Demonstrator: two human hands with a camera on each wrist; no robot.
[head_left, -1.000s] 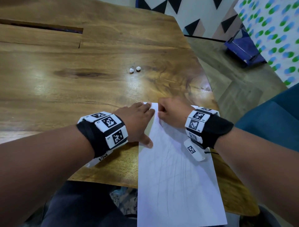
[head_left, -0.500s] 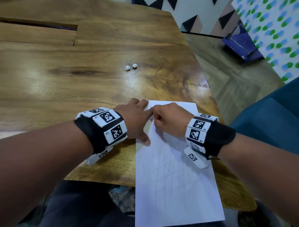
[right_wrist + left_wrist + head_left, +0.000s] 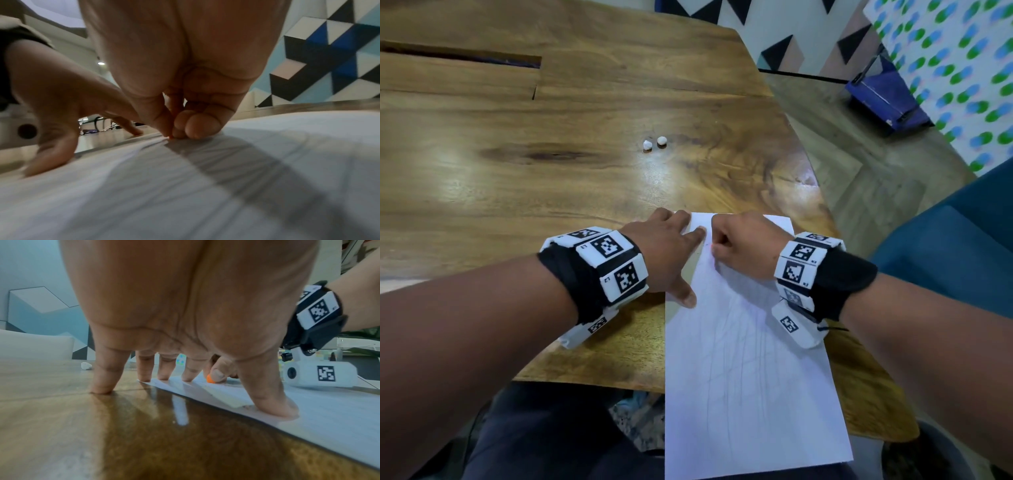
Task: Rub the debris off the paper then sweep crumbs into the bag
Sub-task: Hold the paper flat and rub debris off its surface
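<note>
Rubbing stage in progress: left hand (image 3: 666, 251), fingers spread flat, pins the paper (image 3: 750, 370) at the table (image 3: 551, 178) near edge; right hand (image 3: 746, 245) pinches a small orange eraser (image 3: 210, 379) against its far-left corner. Pencil marks remain; sweeping outstanding; no bag visible.

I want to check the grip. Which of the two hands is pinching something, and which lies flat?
The right hand pinches a small orange thing against the paper; the left hand lies spread, holding the sheet's edge.
</note>
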